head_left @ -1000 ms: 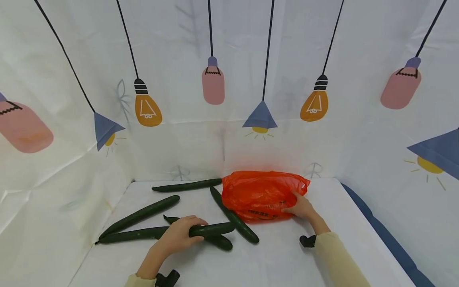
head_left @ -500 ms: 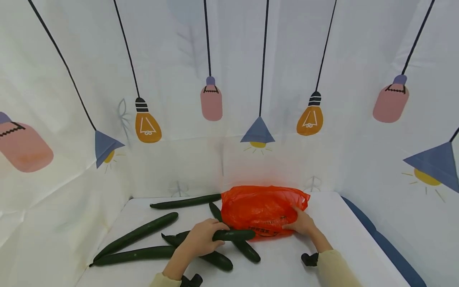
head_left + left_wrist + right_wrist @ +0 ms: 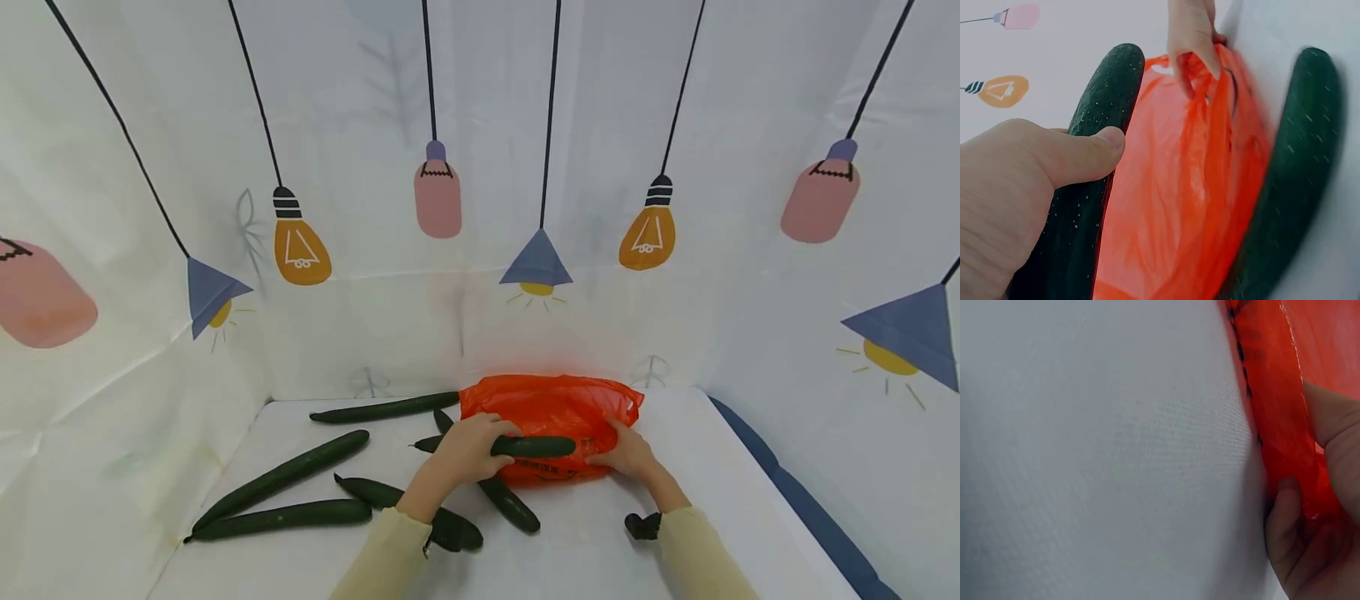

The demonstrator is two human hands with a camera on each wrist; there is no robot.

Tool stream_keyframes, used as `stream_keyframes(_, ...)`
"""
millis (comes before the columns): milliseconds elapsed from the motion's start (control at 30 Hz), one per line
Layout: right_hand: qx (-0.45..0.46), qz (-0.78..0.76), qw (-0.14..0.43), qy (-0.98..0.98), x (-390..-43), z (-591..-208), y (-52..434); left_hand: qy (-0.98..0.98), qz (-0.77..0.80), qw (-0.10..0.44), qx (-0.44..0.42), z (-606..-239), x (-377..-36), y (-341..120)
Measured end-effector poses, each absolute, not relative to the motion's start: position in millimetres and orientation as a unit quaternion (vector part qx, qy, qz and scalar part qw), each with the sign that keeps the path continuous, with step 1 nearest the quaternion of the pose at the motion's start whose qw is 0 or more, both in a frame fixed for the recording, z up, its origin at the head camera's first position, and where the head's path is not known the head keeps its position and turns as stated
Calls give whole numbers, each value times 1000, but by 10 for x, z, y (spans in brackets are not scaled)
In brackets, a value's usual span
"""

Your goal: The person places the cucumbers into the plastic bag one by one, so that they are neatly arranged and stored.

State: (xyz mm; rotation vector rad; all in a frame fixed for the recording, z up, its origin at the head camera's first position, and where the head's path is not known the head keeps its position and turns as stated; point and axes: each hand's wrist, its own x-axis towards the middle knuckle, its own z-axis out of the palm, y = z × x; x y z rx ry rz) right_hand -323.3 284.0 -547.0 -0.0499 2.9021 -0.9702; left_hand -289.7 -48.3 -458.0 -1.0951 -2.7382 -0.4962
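Note:
My left hand (image 3: 468, 450) grips a long dark green cucumber (image 3: 534, 447) around its middle, thumb laid along the near side in the left wrist view. The cucumber's right end overlaps the front of a red plastic bag (image 3: 555, 400) in the head view. At the bag's right side, my right hand (image 3: 628, 454) pinches its edge; in the right wrist view the thumb (image 3: 1332, 415) is on the inner side and curled fingers (image 3: 1285, 515) are outside. Another cucumber (image 3: 510, 504) lies on the table just in front of the bag, partly hidden behind the left hand.
More cucumbers lie on the white table (image 3: 577, 542): one at the back (image 3: 382, 408), two at the left with tips meeting, an upper one (image 3: 281, 479) and a lower one (image 3: 285, 518), and one (image 3: 453, 529) under the left forearm. Patterned white cloth (image 3: 360, 317) encloses the table.
My left hand has carried the cucumber rightward and away from me, from above the other cucumbers to the front of the bag. The right hand keeps its hold on the bag.

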Motion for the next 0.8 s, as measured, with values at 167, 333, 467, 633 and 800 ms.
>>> stream_keyframes(167,-24,-315,46,948,-3294,-5446,2833,-919,-158,77,-351,-4577,-3055,-290)
stream_keyframes(333,-32,-308,36,950,-3297,-5481,2879,-921,-154,68,-350,-4603,-3174,-49)
stream_keyframes(467,-47,-319,19,946,-3295,-5475,2913,-925,-143,55,-349,-4582,-3289,162)
stream_keyframes(633,-56,-339,8,939,-3281,-5469,2916,-926,-140,36,-348,-4541,-3402,369)
stream_keyframes(800,-57,-346,6,937,-3264,-5500,2885,-926,-122,30,-357,-4540,-3507,509)
